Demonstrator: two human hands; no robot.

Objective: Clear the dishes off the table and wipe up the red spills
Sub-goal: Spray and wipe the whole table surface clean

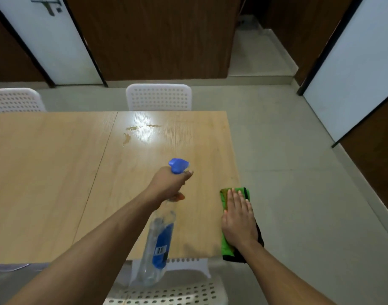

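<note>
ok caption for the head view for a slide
Left hand grips spray bottle over table; right hand presses green cloth at its edge.

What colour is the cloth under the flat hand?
Bright green with a dark edge; the cloth lies under the right hand, seen in the head view.

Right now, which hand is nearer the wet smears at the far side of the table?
Left. The left hand, gripping the spray bottle, is over the tabletop just short of the smears. The right hand lies flat on the green cloth at the near right edge.
</note>
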